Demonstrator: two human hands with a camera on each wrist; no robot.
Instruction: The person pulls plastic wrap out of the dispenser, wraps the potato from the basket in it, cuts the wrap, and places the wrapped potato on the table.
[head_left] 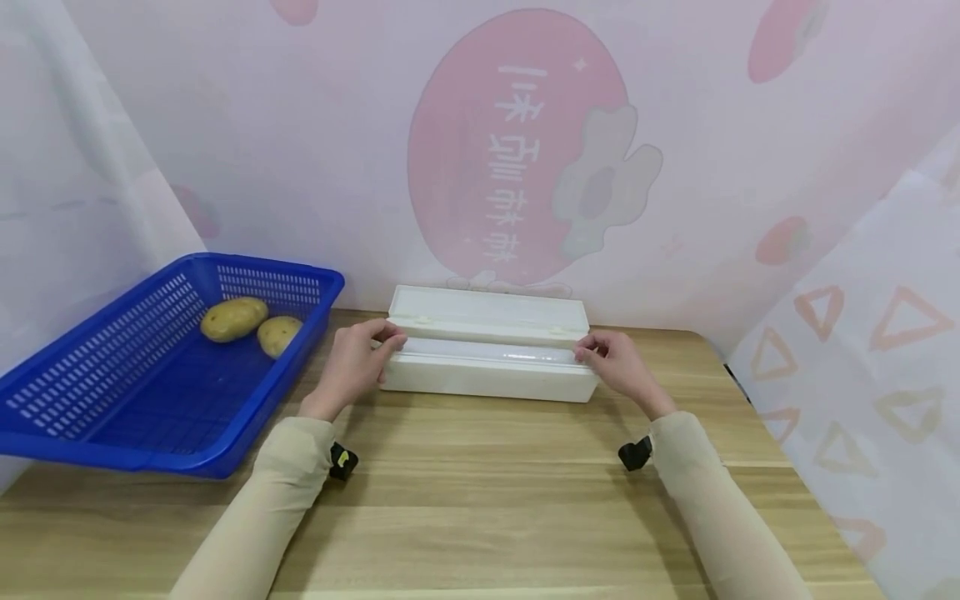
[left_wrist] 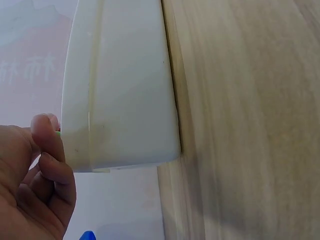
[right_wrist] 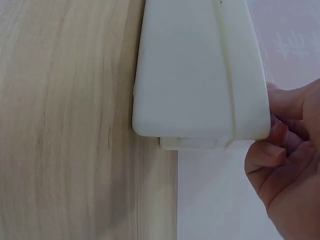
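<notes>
A long white plastic-wrap dispenser box (head_left: 487,379) stands on the wooden table, its lid (head_left: 487,310) tipped back. A roll of clear plastic wrap (head_left: 480,351) lies inside along its length. At the box's left end my left hand (head_left: 352,362) pinches the wrap between thumb and fingers. My right hand (head_left: 617,367) pinches the wrap at the right end in the same way. In the left wrist view the left hand (left_wrist: 37,185) is beside the box's upper edge, a bit of green at its fingertips. The right hand (right_wrist: 290,155) shows at the opposite end.
To the left, a blue plastic basket (head_left: 273,408) holds two potatoes, one (head_left: 234,319) beside the other (head_left: 279,335). Behind the box hangs a pale printed curtain (head_left: 337,167). The wooden tabletop (head_left: 480,500) extends in front of the box.
</notes>
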